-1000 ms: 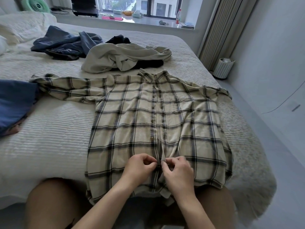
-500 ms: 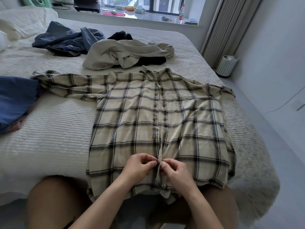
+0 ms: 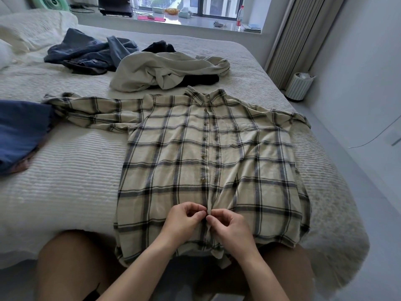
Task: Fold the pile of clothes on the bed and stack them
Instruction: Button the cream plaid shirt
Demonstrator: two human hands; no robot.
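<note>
A cream plaid shirt (image 3: 173,161) lies spread face up on the bed (image 3: 65,183), collar away from me, hem hanging over the near edge. My left hand (image 3: 182,220) and my right hand (image 3: 232,227) meet at the button strip near the hem, each pinching one side of it. Beyond the collar lies a crumpled cream garment (image 3: 160,72) over something black (image 3: 201,80). A rumpled dark blue garment (image 3: 86,54) lies farther back on the left.
A blue folded piece (image 3: 19,131) sits at the left edge of the bed. A pillow (image 3: 32,29) lies at the far left. A small white bin (image 3: 299,86) stands on the floor to the right, by the curtain. The windowsill holds a bottle (image 3: 239,17) and small items.
Both hands stay at the lower button strip, fingers working slightly. The strip has been pulled up into a small ridge between them. The camera tilted a little downward.
</note>
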